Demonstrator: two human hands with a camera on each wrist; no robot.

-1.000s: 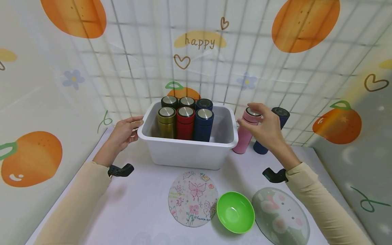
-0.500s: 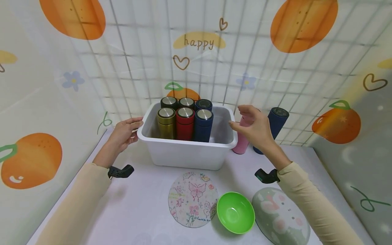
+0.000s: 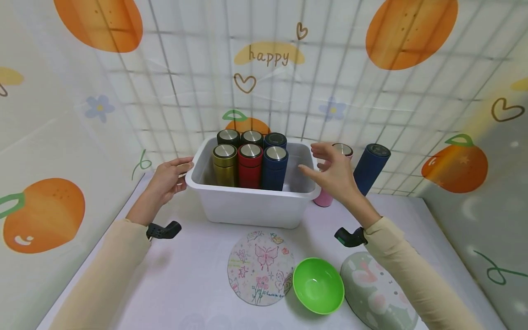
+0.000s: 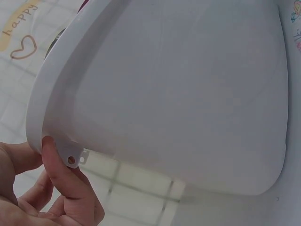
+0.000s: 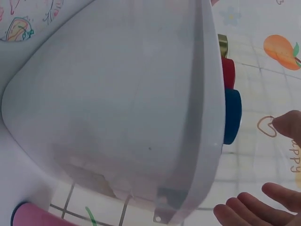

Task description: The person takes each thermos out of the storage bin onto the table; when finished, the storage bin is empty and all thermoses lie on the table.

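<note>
A white plastic tub (image 3: 251, 208) holds several upright insulated bottles: a gold bottle (image 3: 225, 167), a red bottle (image 3: 250, 167) and a blue bottle (image 3: 274, 169) in front, with darker ones behind. My left hand (image 3: 164, 179) pinches the tub's left rim; in the left wrist view a finger (image 4: 63, 174) presses up under it. Over the right rim hovers my right hand (image 3: 336, 173), thumb and fingers spread, holding nothing. Partly hidden behind that hand, a pink bottle (image 3: 323, 198) stands on the table. Beside it is a dark blue bottle (image 3: 371, 168), its lower part covered by the wrist.
A round butterfly-print mat (image 3: 261, 270) lies in front of the tub. To its right sit a green bowl (image 3: 317, 285) and a rabbit-print mat (image 3: 371, 288), partly under the right forearm. A printed curtain (image 3: 268, 101) over a wire grid backs the white table (image 3: 185, 275).
My right hand has moved left from around the pink bottle's cap to above the tub's right rim, leaving the bottle standing. The left hand stays on the left rim.
</note>
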